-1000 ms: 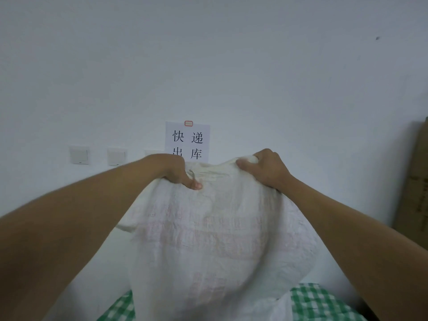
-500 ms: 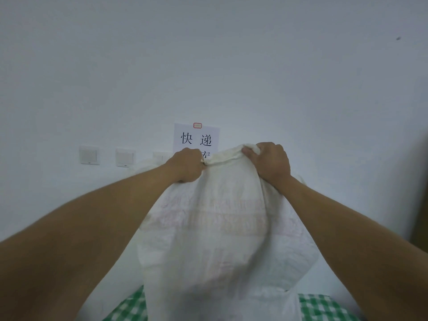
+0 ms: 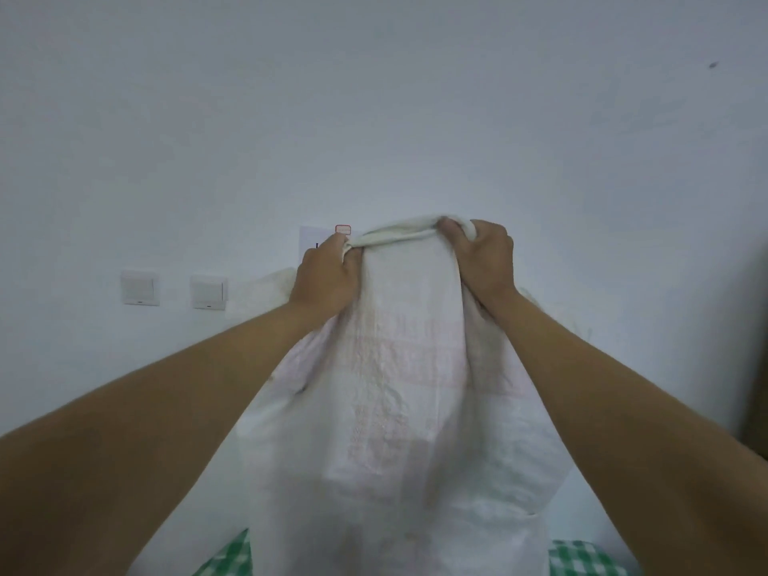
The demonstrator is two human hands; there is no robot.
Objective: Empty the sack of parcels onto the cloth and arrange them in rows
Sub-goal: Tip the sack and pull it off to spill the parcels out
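Both hands, left hand (image 3: pixel 322 280) and right hand (image 3: pixel 484 259), grip the bunched top edge of the white woven sack (image 3: pixel 399 409), which hangs over the green-checked cloth (image 3: pixel 582 559).

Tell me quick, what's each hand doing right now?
Left hand: grips the white woven sack at its bunched top edge.
Right hand: grips the same edge.

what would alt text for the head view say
Both hands, left hand and right hand, grip the bunched top edge of a white woven sack, holding it up before a white wall, above a green checked cloth.
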